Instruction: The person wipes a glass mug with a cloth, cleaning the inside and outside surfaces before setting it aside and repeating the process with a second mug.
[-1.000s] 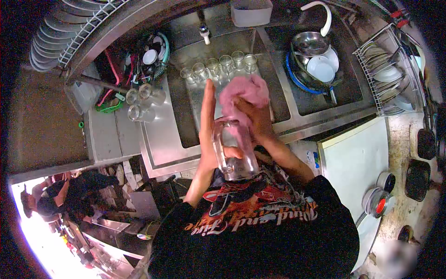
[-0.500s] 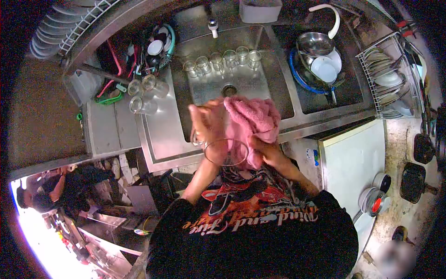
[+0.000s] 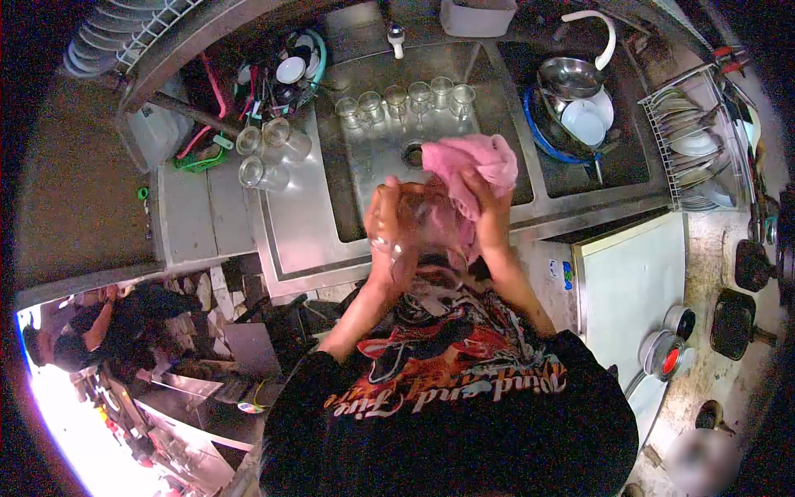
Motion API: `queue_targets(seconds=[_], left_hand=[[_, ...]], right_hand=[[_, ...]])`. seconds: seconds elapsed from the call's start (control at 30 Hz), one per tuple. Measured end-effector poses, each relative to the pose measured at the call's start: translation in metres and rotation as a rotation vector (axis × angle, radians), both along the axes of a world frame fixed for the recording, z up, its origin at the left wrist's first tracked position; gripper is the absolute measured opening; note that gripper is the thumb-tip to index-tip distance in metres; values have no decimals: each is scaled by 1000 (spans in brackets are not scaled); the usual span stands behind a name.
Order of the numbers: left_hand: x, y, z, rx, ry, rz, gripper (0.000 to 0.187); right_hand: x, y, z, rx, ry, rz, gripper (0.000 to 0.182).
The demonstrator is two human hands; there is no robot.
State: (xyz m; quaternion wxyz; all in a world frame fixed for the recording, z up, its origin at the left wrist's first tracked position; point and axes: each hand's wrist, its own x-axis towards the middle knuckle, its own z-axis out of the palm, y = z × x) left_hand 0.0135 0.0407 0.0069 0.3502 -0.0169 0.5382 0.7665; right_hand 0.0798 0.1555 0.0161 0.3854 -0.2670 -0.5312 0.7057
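Observation:
My left hand [image 3: 387,222] is closed around a clear glass vessel [image 3: 432,234], held above the front edge of the sink. The vessel is see-through and blurred, so its exact shape is hard to make out. My right hand [image 3: 489,207] grips a bunched pink cloth [image 3: 476,164], part of which hangs down against the vessel. Beyond my hands, several glass mugs [image 3: 396,101] stand in a row inside the steel sink [image 3: 373,153]. Three clear glass jars [image 3: 286,142] are grouped on the left drainboard [image 3: 294,224].
A faucet [image 3: 397,40] rises behind the sink. Bowls and a steel pan [image 3: 571,76] are stacked in the right basin. Plates fill a wire rack [image 3: 662,153] at far right. A white-topped cabinet [image 3: 629,273] stands below. Another person [image 3: 95,327] is at lower left.
The pink cloth and my right hand have moved up and right. My left hand has shifted right with the glass vessel, whose round rim no longer faces me clearly.

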Motion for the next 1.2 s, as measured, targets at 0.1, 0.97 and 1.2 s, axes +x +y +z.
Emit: queue_targets(seconds=[0.1,0.97,1.2], left_hand=[[-10,2,1,137,-214,42,45],[-17,-17,11,-6,-63,-232,42],[-3,-24,14,-320,289,-357,44]], right_hand=[[23,-5,-5,-232,35,156,65],[26,7,0,-143,313,-22,51],[2,28,36,728,-200,120,57]])
